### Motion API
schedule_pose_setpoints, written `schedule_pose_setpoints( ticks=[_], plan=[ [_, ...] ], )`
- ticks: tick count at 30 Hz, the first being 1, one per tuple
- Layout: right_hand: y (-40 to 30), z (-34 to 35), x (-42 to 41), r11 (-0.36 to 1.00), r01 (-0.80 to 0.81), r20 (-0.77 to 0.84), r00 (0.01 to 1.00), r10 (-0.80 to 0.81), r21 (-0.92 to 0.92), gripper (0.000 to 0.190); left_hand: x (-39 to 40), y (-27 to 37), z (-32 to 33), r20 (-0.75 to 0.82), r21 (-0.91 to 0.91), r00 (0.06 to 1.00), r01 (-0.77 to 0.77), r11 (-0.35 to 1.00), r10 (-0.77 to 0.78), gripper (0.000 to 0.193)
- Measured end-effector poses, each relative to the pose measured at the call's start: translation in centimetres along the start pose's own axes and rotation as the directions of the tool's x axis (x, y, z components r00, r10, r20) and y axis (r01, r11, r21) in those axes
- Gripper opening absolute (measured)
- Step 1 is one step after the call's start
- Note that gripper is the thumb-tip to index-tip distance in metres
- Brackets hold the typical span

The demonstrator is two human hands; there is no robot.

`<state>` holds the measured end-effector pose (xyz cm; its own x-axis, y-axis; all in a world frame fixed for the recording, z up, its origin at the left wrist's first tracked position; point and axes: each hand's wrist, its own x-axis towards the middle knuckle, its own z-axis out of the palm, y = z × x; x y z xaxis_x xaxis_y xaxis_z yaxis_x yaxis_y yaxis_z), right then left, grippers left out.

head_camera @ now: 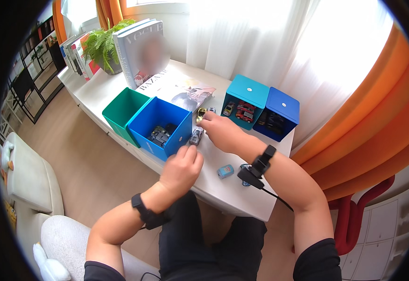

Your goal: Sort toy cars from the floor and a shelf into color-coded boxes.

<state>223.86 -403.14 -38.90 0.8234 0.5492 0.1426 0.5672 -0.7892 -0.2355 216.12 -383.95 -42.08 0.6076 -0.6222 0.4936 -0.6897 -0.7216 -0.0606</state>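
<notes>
My right hand [223, 131] has its fingertips at a yellow toy car [201, 115]; whether they grip it is unclear. A silver toy car [196, 135] stands just below, between both hands, and another small car [211, 110] is behind the right fingers. My left hand [182, 168] is near the front corner of an open blue bin [181, 138], fingers bent together, their tips partly hidden. Dark toy cars [160, 135] lie inside that bin. A light-blue toy car [225, 171] and a partly covered blue one [245, 177] lie under my right forearm's side.
A green bin [121, 109] adjoins the blue one. Teal [248, 89] and dark-blue [284, 105] bins lie on their sides with toy cars inside. Magazines [186, 89], upright books [128, 58] and a potted fern [107, 45] stand behind on the white cabinet [218, 200]. Curtains hang beyond.
</notes>
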Motion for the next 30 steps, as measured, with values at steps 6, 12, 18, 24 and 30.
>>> schedule_pose_setpoints(
  ticks=[6, 12, 18, 24, 30],
  plan=[
    [-0.9, -3.9, -6.7, 0.992, -0.096, 0.122, 0.989, 0.086, 0.082, 0.032, -0.5, -5.1, -6.4, -0.434, -0.174, 0.892, 0.059, 0.983, -0.13, 0.014],
    [-4.9, -3.2, -10.4, 0.99, -0.141, 0.066, 0.988, 0.14, 0.004, 0.06, -0.1, -9.9, -6.3, -0.574, 0.147, 0.783, 0.387, 0.91, -0.24, 0.042],
    [-9.0, -2.0, -6.9, 0.998, 0.043, -0.119, 0.992, -0.048, -0.043, 0.079, 1.9, -12.9, -3.5, -0.121, -0.113, 0.781, 0.603, 0.79, -0.613, 0.06],
    [-10.5, -0.5, -0.2, 0.998, 0.058, -0.191, 0.98, -0.051, 0.029, 0.07, -0.2, -20.4, -5.4, -0.344, -0.158, 0.784, 0.494, 0.855, -0.517, 0.037],
    [-9.8, 0.6, 3.3, 0.988, 0.15, -0.196, 0.971, -0.139, 0.042, 0.038, -1.3, -25.2, -3.8, 0.093, -0.002, 0.818, 0.57, 0.821, -0.568, 0.031]
  ],
)
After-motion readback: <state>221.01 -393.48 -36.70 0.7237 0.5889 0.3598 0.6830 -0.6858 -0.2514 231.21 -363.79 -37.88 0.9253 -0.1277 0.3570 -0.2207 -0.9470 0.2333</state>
